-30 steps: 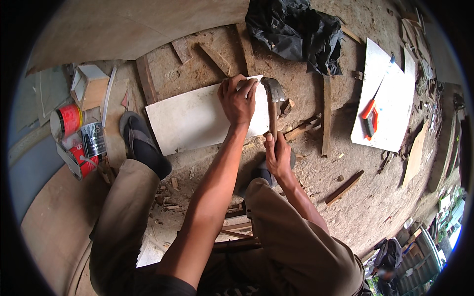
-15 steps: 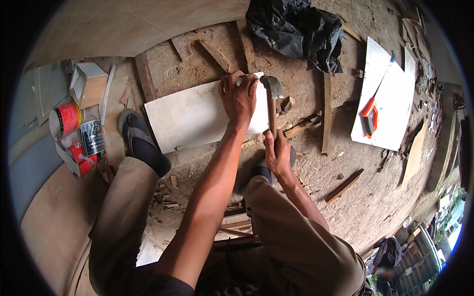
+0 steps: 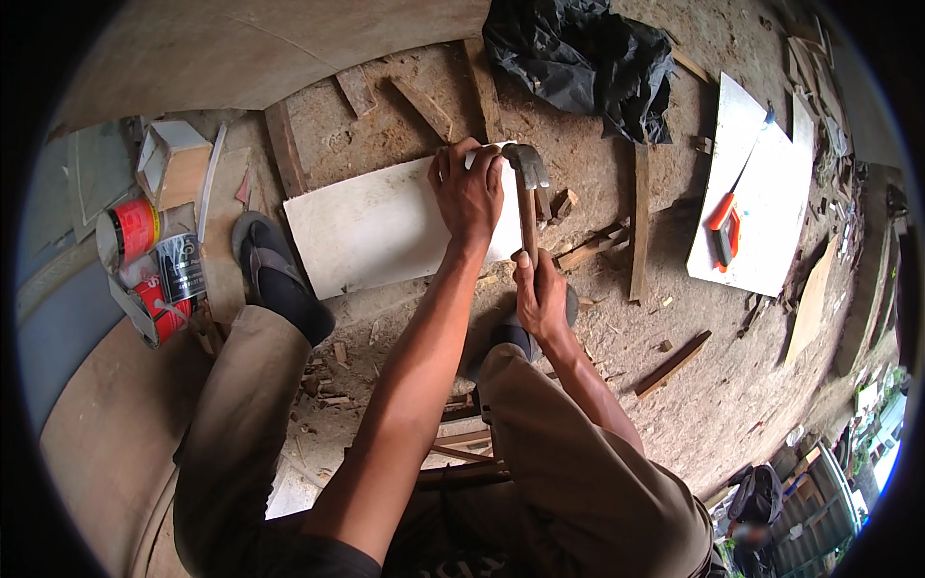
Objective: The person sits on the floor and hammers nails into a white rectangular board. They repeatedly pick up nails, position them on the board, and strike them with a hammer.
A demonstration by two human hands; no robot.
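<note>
A pale rectangular board (image 3: 371, 224) lies flat on the dusty ground in front of me. My left hand (image 3: 469, 190) presses down on its right end, fingers curled at the far edge. My right hand (image 3: 540, 297) grips the wooden handle of a hammer (image 3: 526, 197). The metal hammer head sits just right of my left hand, at the board's right edge. Whether a nail is under my left fingers cannot be seen.
My sandalled left foot (image 3: 275, 279) rests by the board's left end. Cans (image 3: 154, 270) and a small box (image 3: 173, 164) stand at the left. A black bag (image 3: 578, 58) lies beyond the board. White panels with an orange-handled tool (image 3: 725, 223) lie at the right, with wood scraps (image 3: 673, 364) scattered around.
The hammer head has come down and closer to my left hand at the board's right edge. My left hand has stayed on the board.
</note>
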